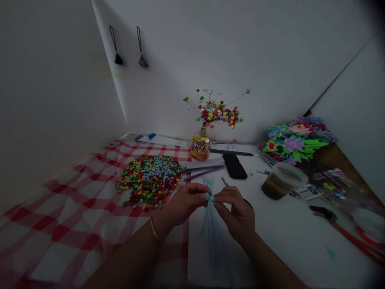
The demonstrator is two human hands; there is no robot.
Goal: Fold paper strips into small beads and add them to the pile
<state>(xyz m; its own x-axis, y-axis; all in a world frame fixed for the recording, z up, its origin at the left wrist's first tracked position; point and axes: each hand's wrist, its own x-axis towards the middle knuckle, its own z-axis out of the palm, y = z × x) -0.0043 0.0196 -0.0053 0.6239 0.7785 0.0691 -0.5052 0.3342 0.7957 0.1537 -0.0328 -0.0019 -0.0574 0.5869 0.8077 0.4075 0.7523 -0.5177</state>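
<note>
My left hand (186, 202) and my right hand (236, 210) meet above the table, both pinching a small light-blue paper piece (209, 197) between their fingertips. A light-blue paper strip (210, 224) trails down from it over the white table (285, 241). To the left of my hands, a heap of small coloured paper stars (150, 178) lies on a red-and-white checked cloth (69, 224). My left wrist wears a thin gold bangle (154, 230).
A bottle (201, 146) holding wire stems tipped with coloured stars stands at the back. Nearby lie a black phone (234, 165), purple and green strips (203, 171), a lidded plastic tub (282, 180), a bunch of paper flowers (296, 142) and red-handled scissors (345, 230).
</note>
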